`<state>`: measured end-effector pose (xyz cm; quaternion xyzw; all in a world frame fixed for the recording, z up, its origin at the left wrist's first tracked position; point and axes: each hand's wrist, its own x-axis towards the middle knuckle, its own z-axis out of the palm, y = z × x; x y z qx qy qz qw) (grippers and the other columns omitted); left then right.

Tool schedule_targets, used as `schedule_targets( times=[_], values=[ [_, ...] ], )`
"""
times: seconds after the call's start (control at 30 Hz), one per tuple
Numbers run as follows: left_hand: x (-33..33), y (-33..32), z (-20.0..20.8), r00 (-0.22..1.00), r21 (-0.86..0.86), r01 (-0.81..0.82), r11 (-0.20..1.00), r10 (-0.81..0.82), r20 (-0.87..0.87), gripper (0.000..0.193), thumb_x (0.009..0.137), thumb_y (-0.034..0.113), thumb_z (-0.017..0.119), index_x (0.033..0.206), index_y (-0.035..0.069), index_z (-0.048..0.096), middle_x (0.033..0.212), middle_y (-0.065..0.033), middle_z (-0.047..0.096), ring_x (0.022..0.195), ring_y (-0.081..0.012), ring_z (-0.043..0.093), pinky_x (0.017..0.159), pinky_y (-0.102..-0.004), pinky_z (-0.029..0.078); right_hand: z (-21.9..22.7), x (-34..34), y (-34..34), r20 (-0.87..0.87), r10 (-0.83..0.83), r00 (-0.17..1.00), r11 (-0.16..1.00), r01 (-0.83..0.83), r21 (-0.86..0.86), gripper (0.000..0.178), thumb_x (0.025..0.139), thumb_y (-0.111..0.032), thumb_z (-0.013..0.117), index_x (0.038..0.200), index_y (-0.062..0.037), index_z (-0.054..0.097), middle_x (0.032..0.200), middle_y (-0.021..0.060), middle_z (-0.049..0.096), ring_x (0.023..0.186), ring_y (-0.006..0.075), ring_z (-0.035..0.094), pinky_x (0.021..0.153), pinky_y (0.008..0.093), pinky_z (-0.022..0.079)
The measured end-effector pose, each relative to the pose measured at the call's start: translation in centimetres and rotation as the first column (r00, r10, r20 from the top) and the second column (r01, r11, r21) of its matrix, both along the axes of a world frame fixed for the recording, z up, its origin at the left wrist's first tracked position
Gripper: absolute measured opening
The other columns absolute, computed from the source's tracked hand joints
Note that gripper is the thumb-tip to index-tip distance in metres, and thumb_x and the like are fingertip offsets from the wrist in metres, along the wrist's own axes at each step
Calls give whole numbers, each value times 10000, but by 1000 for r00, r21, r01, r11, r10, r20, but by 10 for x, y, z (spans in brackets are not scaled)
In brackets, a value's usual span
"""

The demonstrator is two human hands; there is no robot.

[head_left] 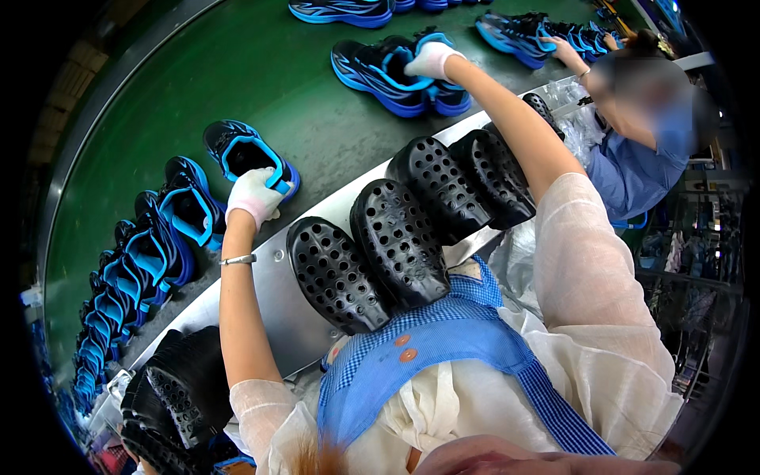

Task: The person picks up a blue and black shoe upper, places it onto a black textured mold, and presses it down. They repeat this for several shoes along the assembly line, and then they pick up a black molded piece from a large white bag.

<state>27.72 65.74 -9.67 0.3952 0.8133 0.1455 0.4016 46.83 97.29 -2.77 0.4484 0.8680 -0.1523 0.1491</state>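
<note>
My left hand, in a white glove, is closed on the heel of a black and blue sneaker standing on the green surface. That sneaker's toe points away from me and its opening faces up. Farther off to the right, my gloved right hand grips the collar of another black and blue sneaker. Its fingertips are partly hidden inside the shoe. A further sneaker sits against it, mostly covered. Between my arms and close to my apron stand black perforated shoe forms.
A long row of sneakers runs down the left of the green conveyor belt. More black forms are piled at lower left. A metal ledge borders the belt. A co-worker in blue handles sneakers at upper right.
</note>
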Motion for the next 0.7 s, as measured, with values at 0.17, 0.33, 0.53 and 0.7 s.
schedule_targets(
  times=[0.17, 0.33, 0.53, 0.7],
  values=[
    [0, 0, -2, 998, 87, 55, 995, -55, -8, 397, 835, 347, 623, 986, -20, 600, 669, -142, 627, 494, -224, 639, 507, -314, 507, -4, -35, -28, -61, 119, 991, 988, -124, -89, 489, 678, -377, 685, 987, 1, 664, 960, 187, 650, 887, 296, 625, 801, 364, 487],
    [2, 1, 3, 1000, 74, 21, 997, -22, 18, 305, 816, 334, 602, 807, 29, 589, 612, -115, 612, 485, -209, 629, 506, -312, 510, -9, -62, -59, -84, 222, 971, 962, -232, -145, 530, 705, -435, 688, 995, 9, 667, 993, 185, 653, 903, 284, 627, 799, 359, 486],
    [1, -1, -4, 1000, 77, 12, 997, -13, 9, 307, 816, 334, 604, 824, 28, 586, 623, -110, 616, 490, -205, 630, 508, -311, 510, -6, -43, -60, -381, -62, 922, 760, -204, -617, 334, 871, -287, 601, 1011, 12, 653, 831, 54, 631, 705, 129, 573, 632, 246, 480],
    [13, -4, 8, 999, 123, -42, 992, 41, 9, 295, 810, 303, 637, 831, 18, 566, 659, -100, 597, 498, -194, 610, 512, -310, 497, 56, 32, -77, -561, -32, 827, 898, -223, -380, 317, 900, -259, 578, 1056, 7, 648, 840, 40, 645, 729, 96, 596, 669, 212, 503]
  ],
)
